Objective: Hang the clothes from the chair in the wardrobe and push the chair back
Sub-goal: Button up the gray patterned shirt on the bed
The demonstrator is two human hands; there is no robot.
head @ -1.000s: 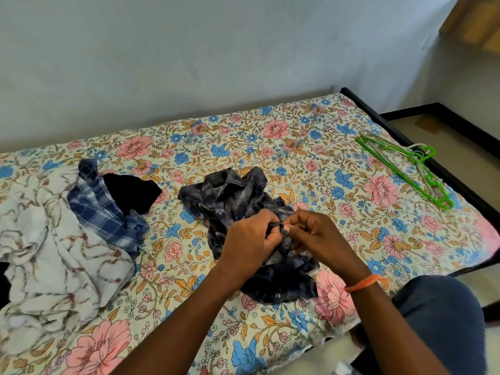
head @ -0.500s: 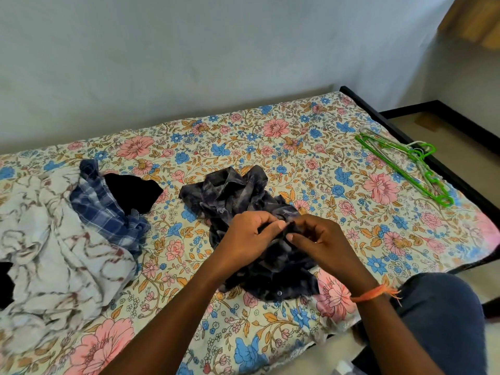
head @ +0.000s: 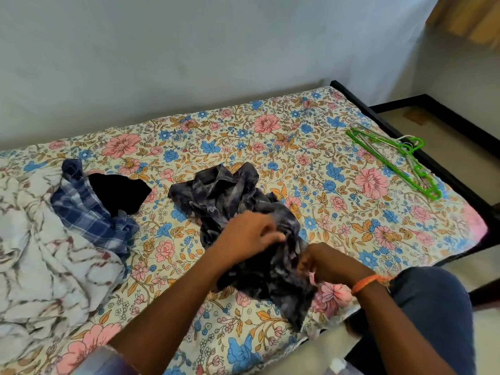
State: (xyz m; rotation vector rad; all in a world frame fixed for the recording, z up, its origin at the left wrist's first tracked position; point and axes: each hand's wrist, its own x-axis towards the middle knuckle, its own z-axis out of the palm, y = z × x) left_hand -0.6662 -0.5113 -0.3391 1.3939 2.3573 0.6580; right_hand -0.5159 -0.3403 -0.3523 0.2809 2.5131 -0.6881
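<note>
A crumpled dark grey patterned shirt (head: 216, 190) lies in the middle of the floral bed (head: 243, 131). My left hand (head: 249, 234) pinches the shirt's cloth near its middle. My right hand (head: 324, 263), with an orange band at the wrist, grips the cloth lower down, near the bed's front edge. Green hangers (head: 392, 161) lie at the bed's right side, apart from both hands. No chair or wardrobe is in view.
A blue checked garment (head: 86, 209), a black garment (head: 119, 188) and a white patterned cloth (head: 40, 253) are piled on the left. A wall runs behind the bed. The black bed frame (head: 422, 147) and floor lie to the right. My knee (head: 433, 307) is by the bed's corner.
My hands, pinching the cloth together a second ago, have drawn apart. The right hand slid down toward the front edge, and part of the shirt now hangs over that edge.
</note>
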